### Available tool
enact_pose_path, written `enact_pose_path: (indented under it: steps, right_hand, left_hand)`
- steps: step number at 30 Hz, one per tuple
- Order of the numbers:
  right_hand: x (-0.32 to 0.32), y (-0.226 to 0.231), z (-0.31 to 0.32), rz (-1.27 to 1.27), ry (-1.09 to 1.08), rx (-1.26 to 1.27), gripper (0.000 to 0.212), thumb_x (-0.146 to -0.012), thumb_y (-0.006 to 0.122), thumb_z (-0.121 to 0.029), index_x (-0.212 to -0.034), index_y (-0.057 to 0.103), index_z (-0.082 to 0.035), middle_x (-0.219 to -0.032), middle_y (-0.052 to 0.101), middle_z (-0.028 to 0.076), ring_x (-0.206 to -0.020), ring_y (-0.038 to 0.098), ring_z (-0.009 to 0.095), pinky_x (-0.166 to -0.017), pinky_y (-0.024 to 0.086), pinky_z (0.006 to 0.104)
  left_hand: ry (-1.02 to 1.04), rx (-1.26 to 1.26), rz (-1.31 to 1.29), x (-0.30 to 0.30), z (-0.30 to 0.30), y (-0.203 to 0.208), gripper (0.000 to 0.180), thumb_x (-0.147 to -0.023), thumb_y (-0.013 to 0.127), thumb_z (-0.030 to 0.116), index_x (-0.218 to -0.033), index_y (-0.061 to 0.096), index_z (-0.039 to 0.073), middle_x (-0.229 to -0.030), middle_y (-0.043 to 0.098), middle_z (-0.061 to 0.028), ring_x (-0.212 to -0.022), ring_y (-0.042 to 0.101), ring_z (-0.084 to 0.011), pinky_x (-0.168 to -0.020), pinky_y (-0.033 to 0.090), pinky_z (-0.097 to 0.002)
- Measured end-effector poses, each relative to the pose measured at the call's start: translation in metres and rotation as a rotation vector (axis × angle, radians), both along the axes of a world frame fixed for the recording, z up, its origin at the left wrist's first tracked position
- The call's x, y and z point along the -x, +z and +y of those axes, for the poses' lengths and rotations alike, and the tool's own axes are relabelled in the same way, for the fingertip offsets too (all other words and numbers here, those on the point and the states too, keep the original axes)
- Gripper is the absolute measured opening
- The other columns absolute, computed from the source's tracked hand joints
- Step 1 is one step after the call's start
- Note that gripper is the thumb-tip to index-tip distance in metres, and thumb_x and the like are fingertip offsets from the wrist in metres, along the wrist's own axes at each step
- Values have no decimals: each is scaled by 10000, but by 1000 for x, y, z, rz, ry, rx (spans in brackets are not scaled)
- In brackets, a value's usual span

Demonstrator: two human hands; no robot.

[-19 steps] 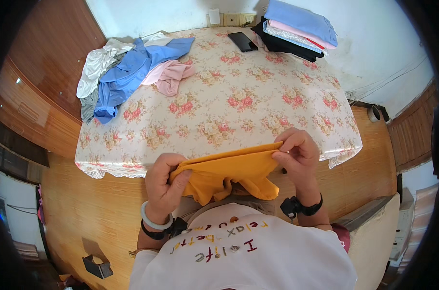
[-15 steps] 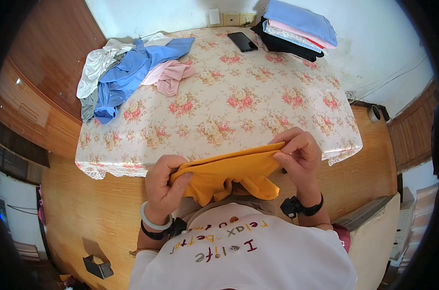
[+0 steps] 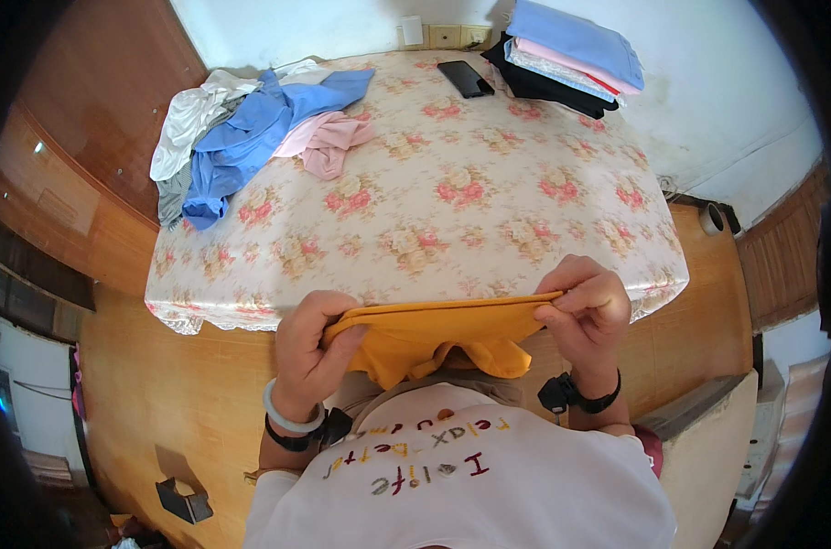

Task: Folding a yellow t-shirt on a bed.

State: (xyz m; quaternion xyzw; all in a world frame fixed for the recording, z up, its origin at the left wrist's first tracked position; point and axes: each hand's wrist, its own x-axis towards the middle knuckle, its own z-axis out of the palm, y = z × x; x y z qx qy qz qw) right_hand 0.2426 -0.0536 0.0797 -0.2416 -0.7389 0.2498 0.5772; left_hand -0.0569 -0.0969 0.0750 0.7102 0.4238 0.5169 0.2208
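A mustard-yellow garment [image 3: 425, 331] is stretched between my two hands, in front of my body and just off the near edge of the table. My left hand [image 3: 318, 343] pinches its upper left corner, thumb on the near side. At the upper right corner, my right hand [image 3: 585, 306] grips it between thumb and fingers. The top edge is drawn nearly straight, while the lower part hangs in loose folds over my lap. Which kind of garment it is cannot be made out from these folds.
A table [image 3: 379, 210] with a floral cloth stands before me. Crumpled blue clothes [image 3: 242, 137] lie at its far left with white, grey and pink ones. A phone [image 3: 466, 80] lies near a folded clothes stack [image 3: 571, 59] at the far right. A pale chair [image 3: 708, 457] stands right.
My right hand has moved right and slightly toward me, pulling the garment's top edge straighter and more level. My left hand has barely moved and keeps its hold.
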Motion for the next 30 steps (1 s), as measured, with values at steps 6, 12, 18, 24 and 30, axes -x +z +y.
enact_pose_path:
  steps: [6,12,18,24,30]
  right_hand:
    - [13,5,4,56,-3,21,286,-738,815,30,-800,552,-63,-825,656,112,-626,585,157,-522,432,263]
    - [31,15,12,-137,124,-66,275,-720,855,-90,-770,584,-82,-696,623,64,-615,591,208,-522,438,295]
    - [58,14,15,-177,238,-66,282,-740,845,-147,-808,578,-86,-742,624,51,-615,587,210,-526,446,293]
    - [61,9,21,-209,173,40,276,-767,825,-142,-882,582,-81,-749,614,27,-627,578,146,-545,448,268]
    - [27,-14,34,-142,206,306,346,-750,818,-143,-1016,607,-74,-877,632,-12,-763,583,105,-660,442,242]
  left_hand:
    - [-17,183,48,9,10,-2,123,-873,661,88,-951,596,19,-770,576,-70,-609,500,-163,-575,404,-267]
    - [-69,196,374,17,18,10,218,-819,697,90,-1004,603,21,-892,605,-73,-804,576,-193,-732,444,-295]
    - [-203,-19,295,-28,26,33,303,-787,755,156,-1036,628,41,-901,635,-86,-899,610,-270,-824,462,-358]
    - [-229,15,374,-32,30,19,232,-803,746,164,-955,641,24,-837,627,-113,-773,608,-298,-699,476,-362]
    - [-248,148,88,-14,32,8,117,-825,695,40,-917,639,-5,-900,674,-124,-787,648,-252,-690,495,-321]
